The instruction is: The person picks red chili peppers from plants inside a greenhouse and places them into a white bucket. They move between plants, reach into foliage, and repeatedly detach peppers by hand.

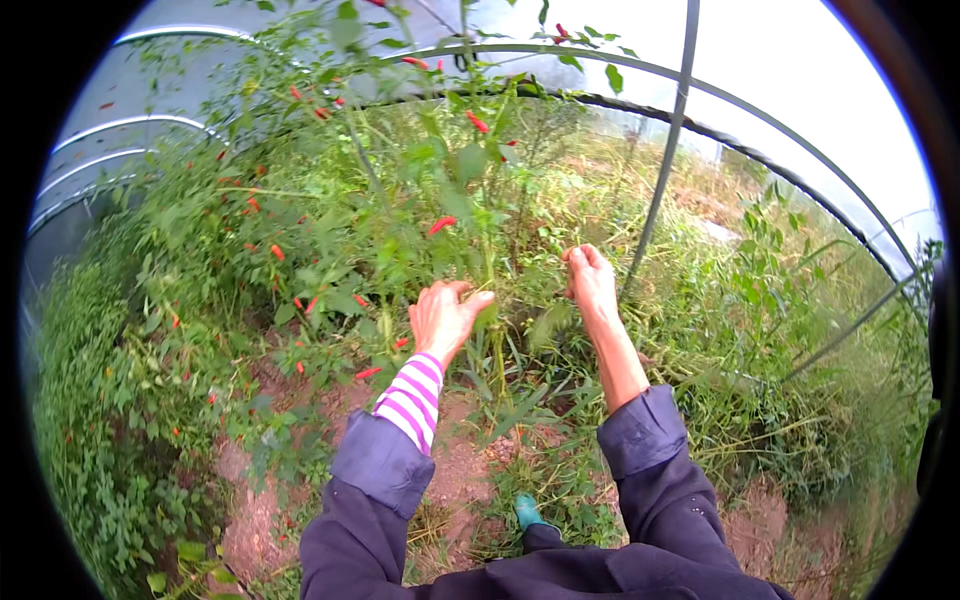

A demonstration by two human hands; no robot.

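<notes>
My left hand (443, 318) is held beside the green stalk of a tall chili pepper plant (490, 255). Its fingers are bent and the thumb sticks out toward the stalk, with a gap between them and nothing visible in the grasp. Further right, my right hand (592, 280) is raised with fingertips and thumb pinched together. Whatever sits in that pinch is too small to make out. A red chili pepper (442, 225) hangs above my left hand, and another red chili (368, 373) lies low by the striped cuff.
Dense chili bushes with several red fruits fill the left. A grey metal pole (664, 165) slants up just beyond my right hand, under a curved tunnel frame (770, 105). Tall weeds (745, 330) grow on the right. Bare soil (462, 470) and a teal boot (528, 510) show below.
</notes>
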